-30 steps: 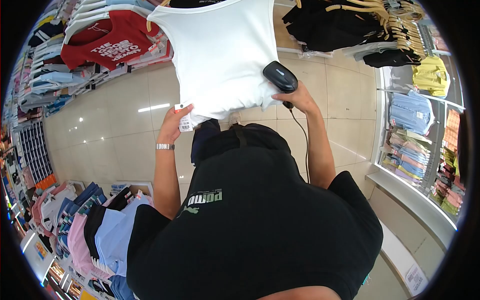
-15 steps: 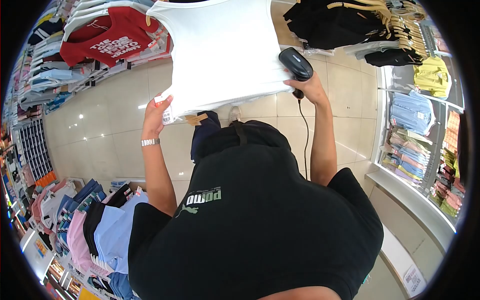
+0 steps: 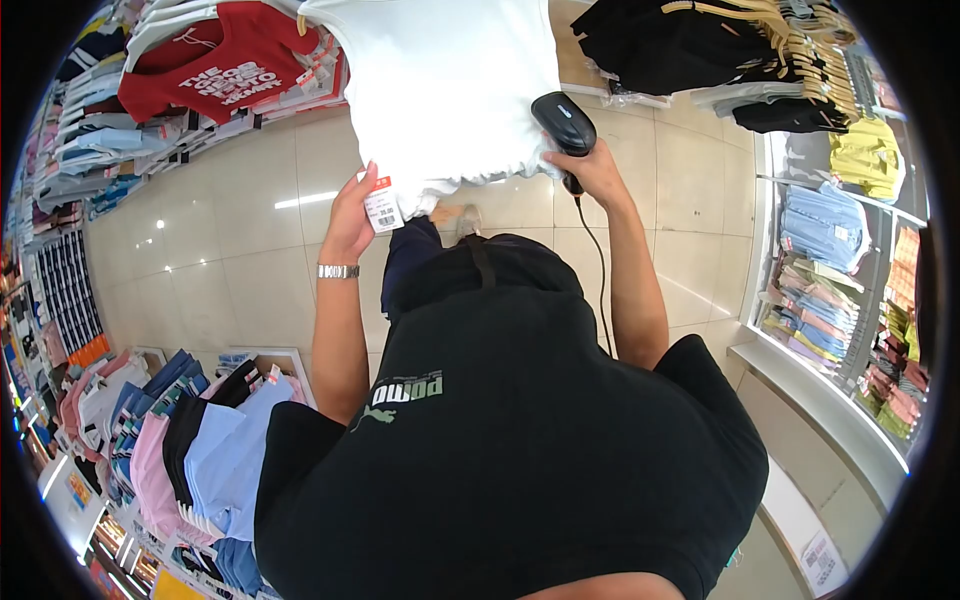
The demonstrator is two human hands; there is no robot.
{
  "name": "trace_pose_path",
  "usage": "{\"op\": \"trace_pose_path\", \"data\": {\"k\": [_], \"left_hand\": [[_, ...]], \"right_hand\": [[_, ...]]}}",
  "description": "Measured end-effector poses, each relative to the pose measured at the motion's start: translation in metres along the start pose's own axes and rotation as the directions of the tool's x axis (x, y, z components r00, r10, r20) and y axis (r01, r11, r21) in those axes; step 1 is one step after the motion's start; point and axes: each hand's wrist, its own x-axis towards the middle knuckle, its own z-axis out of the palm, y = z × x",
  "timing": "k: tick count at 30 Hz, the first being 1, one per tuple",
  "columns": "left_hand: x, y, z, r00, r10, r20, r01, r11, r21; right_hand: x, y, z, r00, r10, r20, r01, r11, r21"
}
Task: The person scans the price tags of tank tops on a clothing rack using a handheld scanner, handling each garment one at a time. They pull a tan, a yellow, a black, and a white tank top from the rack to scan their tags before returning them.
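Observation:
A white tank top [image 3: 450, 90] is spread out in front of me, its gathered hem toward my body. My left hand [image 3: 350, 218], with a metal-band watch at the wrist, is closed at the garment's lower left corner. It pinches a white and red price tag [image 3: 382, 206] whose printed side faces me. In my right hand [image 3: 600, 178] is a black barcode scanner [image 3: 564, 122], gripped by its handle, with the fingertips right at the hem. The scanner's head overlaps the lower right of the top, and its cable [image 3: 603, 255] runs down toward my body.
Racks hold a red printed top [image 3: 220, 65] at upper left and black garments [image 3: 670, 45] at upper right. Folded clothes [image 3: 225, 455] stand at lower left. Shelves with shirts [image 3: 820, 225] line the right side, above a pale tiled floor [image 3: 690, 260].
My left hand has moved right and inward with the tag, which now faces me more fully. The scanner has shifted slightly left. The hem has bunched up between my hands.

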Motion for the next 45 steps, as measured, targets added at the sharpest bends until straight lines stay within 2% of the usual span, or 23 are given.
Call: {"op": "trace_pose_path", "data": {"k": [9, 10, 13, 14, 15, 17, 21, 23, 26, 29, 31, 32, 39, 42, 45], "left_hand": [[0.019, -0.001, 0.024, 1.000, 0.031, 0.007, -0.031, 0.994, 0.107], [0.017, 0.003, 0.027, 0.997, -0.034, 0.062, 0.026, 0.993, 0.112], [0.020, 0.004, 0.040, 0.999, -0.035, 0.008, 0.033, 0.978, 0.207], [0.022, 0.003, 0.043, 0.999, -0.040, 0.006, 0.038, 0.977, 0.211], [0.024, 0.001, 0.044, 0.999, -0.022, 0.024, 0.017, 0.981, 0.193], [0.029, -0.004, 0.044, 0.998, 0.012, 0.059, -0.021, 0.987, 0.157], [0.034, -0.005, 0.043, 0.998, 0.015, 0.054, -0.024, 0.986, 0.168], [0.038, -0.002, 0.039, 1.000, 0.004, 0.031, -0.009, 0.984, 0.175], [0.042, 0.001, 0.031, 0.996, 0.012, 0.093, -0.025, 0.990, 0.141], [0.048, 0.003, 0.033, 0.999, 0.052, 0.003, -0.052, 0.986, 0.161], [0.050, 0.007, 0.030, 0.999, 0.038, 0.002, -0.038, 0.974, 0.225], [0.051, 0.008, 0.029, 0.999, 0.033, 0.004, -0.033, 0.966, 0.256], [0.055, 0.005, 0.037, 0.994, 0.108, 0.020, -0.110, 0.987, 0.115], [0.056, 0.006, 0.045, 0.992, 0.126, 0.023, -0.128, 0.986, 0.109], [0.054, 0.007, 0.047, 0.993, 0.108, 0.053, -0.113, 0.987, 0.112]], "right_hand": [[0.007, 0.000, 0.015, 0.994, 0.105, 0.007, -0.102, 0.978, -0.181], [0.006, 0.002, 0.021, 1.000, 0.012, -0.012, -0.014, 0.981, -0.196], [-0.002, 0.008, 0.037, 0.999, -0.022, -0.034, 0.013, 0.972, -0.236], [-0.009, -0.009, 0.044, 0.999, 0.014, 0.034, -0.005, 0.966, -0.259], [-0.020, -0.029, 0.047, 0.970, 0.206, 0.125, -0.181, 0.966, -0.184], [-0.030, -0.024, 0.061, 0.937, 0.266, 0.226, -0.250, 0.963, -0.097], [-0.056, -0.039, 0.076, 0.883, 0.315, 0.348, -0.298, 0.949, -0.103], [-0.069, -0.057, 0.076, 0.870, 0.278, 0.406, -0.300, 0.954, -0.010], [-0.078, -0.063, 0.073, 0.877, 0.228, 0.423, -0.309, 0.942, 0.133], [-0.077, -0.064, 0.064, 0.886, 0.160, 0.434, -0.316, 0.895, 0.314], [-0.077, -0.068, 0.056, 0.888, 0.121, 0.444, -0.346, 0.812, 0.471], [-0.079, -0.073, 0.052, 0.881, 0.124, 0.456, -0.357, 0.807, 0.471], [-0.073, -0.102, 0.054, 0.878, 0.145, 0.457, -0.375, 0.802, 0.466], [-0.074, -0.103, 0.061, 0.869, 0.101, 0.485, -0.320, 0.862, 0.393], [-0.078, -0.113, 0.067, 0.855, 0.166, 0.491, -0.320, 0.914, 0.250]]}}
